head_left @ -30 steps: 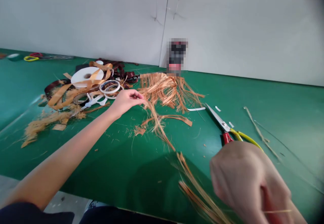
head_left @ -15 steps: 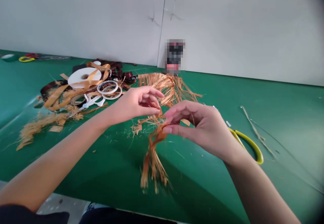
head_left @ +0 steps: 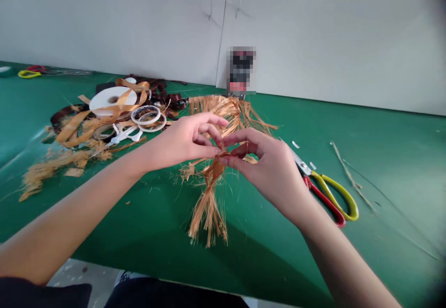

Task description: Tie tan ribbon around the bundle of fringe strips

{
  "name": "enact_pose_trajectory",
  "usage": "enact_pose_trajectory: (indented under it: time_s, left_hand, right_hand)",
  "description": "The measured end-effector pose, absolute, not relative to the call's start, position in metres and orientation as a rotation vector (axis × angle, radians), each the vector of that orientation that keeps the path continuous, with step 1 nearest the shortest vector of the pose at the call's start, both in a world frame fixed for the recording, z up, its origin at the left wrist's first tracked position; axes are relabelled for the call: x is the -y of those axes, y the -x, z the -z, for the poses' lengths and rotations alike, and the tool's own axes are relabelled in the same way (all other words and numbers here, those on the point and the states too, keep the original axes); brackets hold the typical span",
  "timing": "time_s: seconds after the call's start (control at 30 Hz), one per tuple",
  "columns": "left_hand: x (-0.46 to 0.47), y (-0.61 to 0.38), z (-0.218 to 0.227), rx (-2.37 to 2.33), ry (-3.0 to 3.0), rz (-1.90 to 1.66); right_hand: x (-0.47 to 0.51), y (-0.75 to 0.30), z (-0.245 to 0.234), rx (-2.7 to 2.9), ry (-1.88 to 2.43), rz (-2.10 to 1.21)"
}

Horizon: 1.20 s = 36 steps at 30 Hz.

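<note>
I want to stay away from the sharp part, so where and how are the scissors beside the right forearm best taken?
Probably by the red and yellow handles, from the near right side: the loops point that way, while the blades point away, partly hidden behind the right hand.

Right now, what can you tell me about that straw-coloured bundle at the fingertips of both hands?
The bundle is made of thin, orange-brown strands that look like raffia or dry plant fibre. Its narrow, gathered top, partly hidden by fingers, is pinched between the left hand and right hand. Below, it flares into a ragged fringe pointing toward the person, over the green table; whether the ends touch it, I cannot tell.
</note>
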<state>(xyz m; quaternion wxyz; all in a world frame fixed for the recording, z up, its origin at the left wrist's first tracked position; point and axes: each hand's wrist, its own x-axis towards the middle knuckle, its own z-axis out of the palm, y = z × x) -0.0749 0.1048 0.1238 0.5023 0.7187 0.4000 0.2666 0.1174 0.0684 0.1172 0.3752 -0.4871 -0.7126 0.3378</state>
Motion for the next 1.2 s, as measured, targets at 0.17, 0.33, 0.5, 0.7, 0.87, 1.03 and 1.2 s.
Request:
enact_pose_trajectory:
  time_s: [0.17, 0.33, 0.5, 0.7, 0.87, 1.03, 1.2]
  left_hand:
    - [-0.105, 0.072, -0.115, -0.931, -1.676, -0.695]
    - [-0.105, 0.075, -0.103, -0.667, -1.625, -0.341]
    - [-0.112, 0.100, -0.104, -0.784, -1.555, -0.182]
    - [-0.127, 0.138, -0.093, -1.125, -1.738, 0.004]
    - [-0.135, 0.158, -0.069, -1.319, -1.859, 0.034]
    - [-0.135, 0.165, -0.062, -1.505, -2.037, -0.096]
    - [-0.133, 0.162, -0.068, -1.523, -2.240, -0.274]
  right_hand:
    - [-0.071, -0.117, -0.113, 1.741, 1.206, -0.965]
    - [-0.078, -0.123, -0.112, 1.513, 1.065, -1.100]
    - [-0.083, -0.143, -0.102, 1.243, 1.031, -1.122]
    - [-0.082, -0.167, -0.065, 1.118, 1.316, -1.149]
    - [-0.084, -0.178, -0.037, 1.120, 1.492, -1.153]
    - [-0.082, -0.190, -0.031, 1.139, 1.595, -1.172]
    - [-0.077, -0.203, -0.035, 1.148, 1.624, -1.191]
